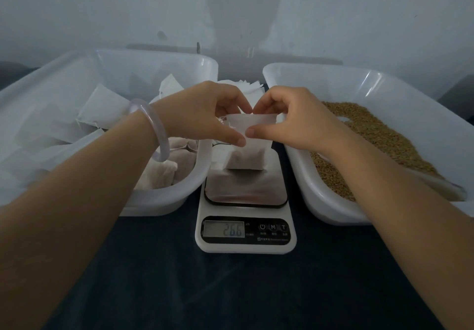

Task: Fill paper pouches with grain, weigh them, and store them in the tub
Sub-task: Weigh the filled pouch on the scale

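paper pouch [246, 156], filled: pinching its top with left hand [205, 114] and right hand [291, 118], weighing on kitchen scale [246, 246], not yet storing in tub [156, 201].

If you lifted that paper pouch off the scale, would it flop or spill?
Probably floppy: the pouch is thin, see-through paper, pinched at its top by the left hand and right hand. Likely bottom-heavy, as the grain sits dark in its lower part, so it should hang straight. Tipping may spill it if the top is unsealed.
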`<state>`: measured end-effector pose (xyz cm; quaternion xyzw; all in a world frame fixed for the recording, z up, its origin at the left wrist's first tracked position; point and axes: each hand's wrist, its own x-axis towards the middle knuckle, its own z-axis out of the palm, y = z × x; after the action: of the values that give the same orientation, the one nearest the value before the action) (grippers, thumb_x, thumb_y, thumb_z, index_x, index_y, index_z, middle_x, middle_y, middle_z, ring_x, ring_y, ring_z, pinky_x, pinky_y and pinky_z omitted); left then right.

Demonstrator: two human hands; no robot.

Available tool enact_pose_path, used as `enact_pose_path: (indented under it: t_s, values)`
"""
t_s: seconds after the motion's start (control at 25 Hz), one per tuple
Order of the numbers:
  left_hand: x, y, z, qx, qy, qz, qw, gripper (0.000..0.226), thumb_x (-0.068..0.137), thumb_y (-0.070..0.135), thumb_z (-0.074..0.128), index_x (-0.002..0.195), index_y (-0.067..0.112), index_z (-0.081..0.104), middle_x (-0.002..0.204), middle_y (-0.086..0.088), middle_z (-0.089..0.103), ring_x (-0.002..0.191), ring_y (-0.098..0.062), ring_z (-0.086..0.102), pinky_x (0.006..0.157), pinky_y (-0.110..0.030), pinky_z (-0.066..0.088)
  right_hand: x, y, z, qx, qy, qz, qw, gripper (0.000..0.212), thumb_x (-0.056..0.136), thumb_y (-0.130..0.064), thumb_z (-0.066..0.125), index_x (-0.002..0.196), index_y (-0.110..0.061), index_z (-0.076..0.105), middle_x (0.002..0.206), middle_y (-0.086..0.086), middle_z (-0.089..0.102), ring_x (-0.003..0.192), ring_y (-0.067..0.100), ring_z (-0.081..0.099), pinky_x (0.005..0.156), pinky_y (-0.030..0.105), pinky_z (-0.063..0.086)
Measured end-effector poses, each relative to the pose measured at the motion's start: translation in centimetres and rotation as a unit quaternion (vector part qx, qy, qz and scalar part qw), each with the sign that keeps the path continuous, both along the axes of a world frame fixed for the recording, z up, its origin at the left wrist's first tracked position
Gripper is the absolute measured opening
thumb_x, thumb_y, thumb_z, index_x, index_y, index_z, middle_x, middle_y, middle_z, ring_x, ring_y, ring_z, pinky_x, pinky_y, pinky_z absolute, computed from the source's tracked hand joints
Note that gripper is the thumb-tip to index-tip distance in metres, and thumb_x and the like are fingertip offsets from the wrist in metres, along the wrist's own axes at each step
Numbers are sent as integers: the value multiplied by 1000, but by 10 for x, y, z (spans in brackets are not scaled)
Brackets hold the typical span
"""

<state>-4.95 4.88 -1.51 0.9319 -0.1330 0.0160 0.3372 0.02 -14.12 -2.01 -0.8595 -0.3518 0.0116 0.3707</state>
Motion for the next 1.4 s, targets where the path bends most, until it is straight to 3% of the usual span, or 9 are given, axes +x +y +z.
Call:
enact_pose_path:
  t_s: [0.52, 0.72, 0.84, 0.92, 1.0, 1.12, 1.2, 1.28, 1.4]
  values:
    - [0, -2, -1, 17, -14, 13, 1000, 26, 67, 32, 80, 88, 32, 65, 87, 13, 68, 82, -2, 63, 83, -26, 52, -2, -1, 0, -13, -6, -9, 1000, 27, 65, -41, 82, 82, -32, 63, 82, -13, 67, 77, 0, 63, 69, 19, 49]
    - [1, -9, 1, 64, -24, 17, 998, 11, 74, 36, 74, 70, 38, 64, 63, 16, 62, 62, -2, 56, 60, -13, 43, 0, -2, -3, 21, -2, -28, 999, 44, 66, -52, 76, 101, -31, 58, 89, -16, 66, 88, -5, 59, 71, 14, 39]
    - [3, 3, 14, -67, -106, 129, 984, 22, 78, 30, 71, 63, 26, 56, 58, 7, 49, 56, -6, 44, 57, -23, 37, 5, -4, -1, 122, -11, -96, 988, 45, 72, -50, 74, 108, -31, 54, 86, -20, 66, 90, -7, 57, 74, 15, 38]
    - [3, 17, 22, -187, -184, 246, 933, 16, 76, 25, 61, 66, 17, 51, 63, 3, 45, 63, -14, 45, 60, -32, 39, 6, -5, 0, 139, -14, -114, 984, 40, 75, -48, 72, 107, -33, 54, 81, -22, 66, 84, -11, 58, 72, 12, 37]
    - [4, 35, 23, -111, -213, 365, 899, 11, 81, 20, 54, 77, 10, 54, 71, -2, 51, 72, -23, 51, 61, -36, 39, 5, -4, -1, 129, -12, -105, 986, 35, 77, -46, 71, 106, -34, 54, 81, -23, 67, 84, -13, 57, 72, 12, 37]
    - [6, 55, 16, 61, -139, 440, 885, 16, 87, 13, 48, 90, 3, 60, 88, -15, 60, 84, -34, 55, 65, -33, 36, 6, -3, -4, 122, -19, -98, 988, 31, 80, -42, 69, 105, -33, 55, 82, -18, 68, 84, -10, 58, 73, 13, 38]
    - [9, 67, 11, 56, -93, 464, 879, 18, 88, 8, 47, 94, 0, 62, 92, -20, 62, 89, -38, 59, 69, -36, 42, 7, -3, -5, 120, -23, -98, 988, 29, 81, -41, 69, 105, -32, 55, 83, -15, 68, 82, -8, 59, 72, 15, 39]
    - [9, 78, 8, 0, -52, 493, 869, 17, 87, 5, 46, 91, 0, 62, 83, -18, 62, 80, -35, 61, 73, -39, 50, 8, -4, -5, 121, -26, -96, 988, 28, 81, -40, 69, 104, -32, 56, 82, -14, 68, 80, -6, 60, 72, 17, 40]
    - [3, 93, 3, -28, -5, 547, 836, 12, 88, 2, 45, 88, 2, 57, 77, -12, 56, 81, -34, 59, 68, -33, 44, 9, -4, -6, 110, -36, -93, 989, 26, 82, -39, 68, 104, -32, 57, 79, -17, 68, 78, -8, 60, 72, 17, 40]
